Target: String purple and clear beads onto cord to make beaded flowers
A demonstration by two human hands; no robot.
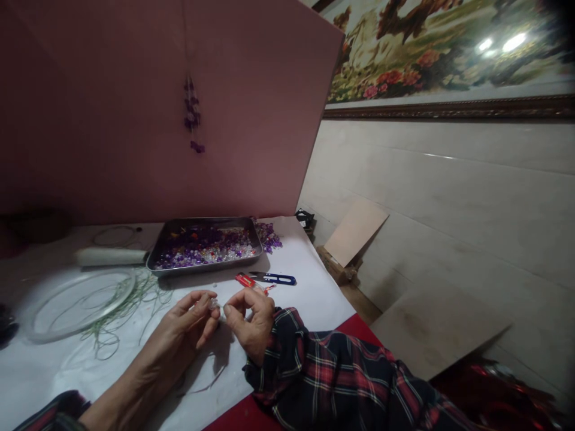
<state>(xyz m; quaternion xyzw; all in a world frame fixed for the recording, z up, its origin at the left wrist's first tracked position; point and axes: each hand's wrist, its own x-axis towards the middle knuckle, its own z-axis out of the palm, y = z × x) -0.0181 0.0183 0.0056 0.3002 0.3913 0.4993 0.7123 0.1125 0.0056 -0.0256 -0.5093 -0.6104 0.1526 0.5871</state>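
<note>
Over the white tabletop, my left hand (187, 323) pinches a small clear bead (212, 304) between thumb and fingers. Close on its right, my right hand (252, 320) has thumb and forefinger pressed together beside the bead; whatever lies between those fingertips is too small to make out. A thin cord (209, 386) lies below the hands on the table. Just beyond my right hand are a red lighter (245, 279) and blue-handled thread snips (281, 279). A dark metal tray (204, 268) full of purple and clear beads stands behind both hands.
Green cord (114, 311) lies tangled over a clear plastic ring (33, 326) at the left. Behind it rests a pale roll (114, 257). Purple beads (269, 236) sit beside the tray. A purple bead strand (191, 111) hangs on the pink panel (251, 120). Boards (357, 230) lean at the right wall.
</note>
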